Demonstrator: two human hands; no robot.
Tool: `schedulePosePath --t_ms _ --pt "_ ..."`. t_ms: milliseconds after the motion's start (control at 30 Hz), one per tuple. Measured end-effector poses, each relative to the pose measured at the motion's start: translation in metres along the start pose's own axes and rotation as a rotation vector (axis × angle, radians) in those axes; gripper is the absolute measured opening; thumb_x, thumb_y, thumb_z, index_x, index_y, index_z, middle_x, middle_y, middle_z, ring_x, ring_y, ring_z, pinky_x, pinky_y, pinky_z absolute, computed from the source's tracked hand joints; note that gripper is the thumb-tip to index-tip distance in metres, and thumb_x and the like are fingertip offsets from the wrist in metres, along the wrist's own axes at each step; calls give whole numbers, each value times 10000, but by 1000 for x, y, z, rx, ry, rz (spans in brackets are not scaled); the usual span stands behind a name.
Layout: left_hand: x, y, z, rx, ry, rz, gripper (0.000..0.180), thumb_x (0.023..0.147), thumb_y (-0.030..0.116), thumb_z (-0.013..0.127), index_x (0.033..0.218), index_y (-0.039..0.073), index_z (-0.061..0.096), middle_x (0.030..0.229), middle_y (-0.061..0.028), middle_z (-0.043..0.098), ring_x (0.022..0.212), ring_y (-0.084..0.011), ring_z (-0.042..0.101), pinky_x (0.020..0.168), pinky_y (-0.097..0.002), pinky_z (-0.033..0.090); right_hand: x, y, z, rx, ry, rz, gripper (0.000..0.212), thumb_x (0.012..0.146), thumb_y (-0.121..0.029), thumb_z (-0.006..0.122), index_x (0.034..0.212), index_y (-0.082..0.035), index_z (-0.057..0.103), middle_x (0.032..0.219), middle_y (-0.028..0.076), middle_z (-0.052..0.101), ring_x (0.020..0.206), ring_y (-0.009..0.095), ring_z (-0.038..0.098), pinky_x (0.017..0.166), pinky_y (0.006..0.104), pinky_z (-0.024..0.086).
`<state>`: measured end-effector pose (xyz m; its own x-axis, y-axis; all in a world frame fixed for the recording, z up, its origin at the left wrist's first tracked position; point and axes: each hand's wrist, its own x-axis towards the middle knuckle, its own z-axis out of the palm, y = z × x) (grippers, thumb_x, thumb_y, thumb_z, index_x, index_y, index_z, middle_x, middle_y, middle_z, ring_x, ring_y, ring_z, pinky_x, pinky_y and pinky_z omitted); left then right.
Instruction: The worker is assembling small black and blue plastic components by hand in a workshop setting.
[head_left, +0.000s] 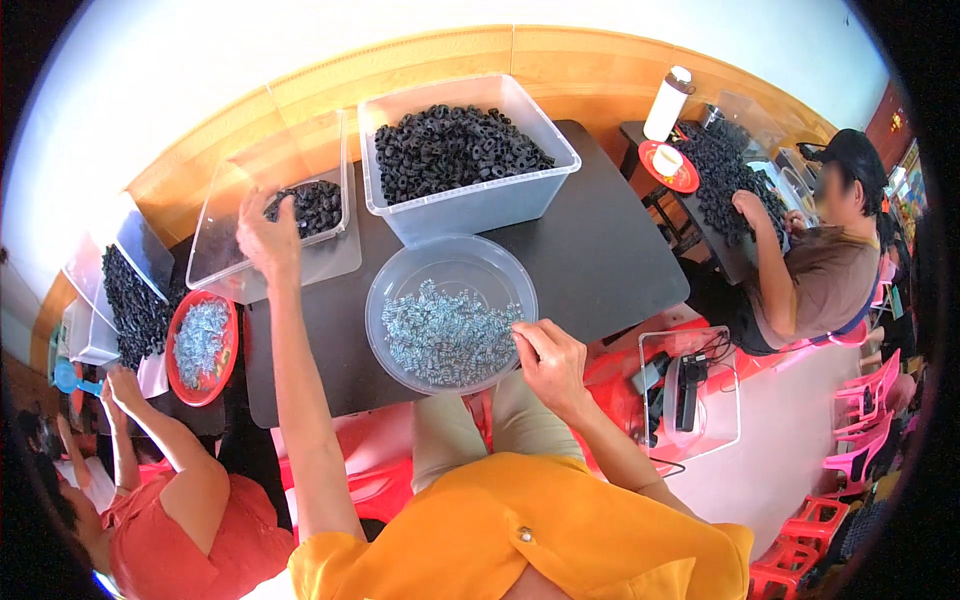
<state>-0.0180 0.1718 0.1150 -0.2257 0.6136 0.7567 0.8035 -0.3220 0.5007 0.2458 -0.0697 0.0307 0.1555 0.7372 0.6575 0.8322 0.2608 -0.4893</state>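
My left hand reaches out to the clear bin at the left, fingers closed on a small black ring part from the black pile inside. My right hand rests at the right rim of a round clear bowl, fingertips pinching among the small silver-blue parts in it. Behind the bowl stands a large clear tub heaped with black ring parts. All stand on a dark table.
A person at lower left works beside a red bowl of silver parts and a heap of black parts. Another person at the right handles black parts near a white bottle. Pink stools and a clear box stand at right.
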Motion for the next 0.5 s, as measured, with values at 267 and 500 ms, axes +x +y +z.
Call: schedulePosePath --t_ms 267,500 --pt "-14 99 65 -420 -476 231 188 688 -7 571 833 65 666 796 -141 640 777 -288 626 712 -364 485 9 4 2 18 12 3 91 724 -47 643 809 -40 613 683 83 577 617 261 578 521 349 456" --pt "-13 116 141 -226 -887 508 258 620 -64 573 820 63 676 842 -119 655 825 -287 625 753 -367 503 32 20 9 65 -38 89 87 731 -42 620 818 -42 616 720 102 581 664 288 580 567 372 467"
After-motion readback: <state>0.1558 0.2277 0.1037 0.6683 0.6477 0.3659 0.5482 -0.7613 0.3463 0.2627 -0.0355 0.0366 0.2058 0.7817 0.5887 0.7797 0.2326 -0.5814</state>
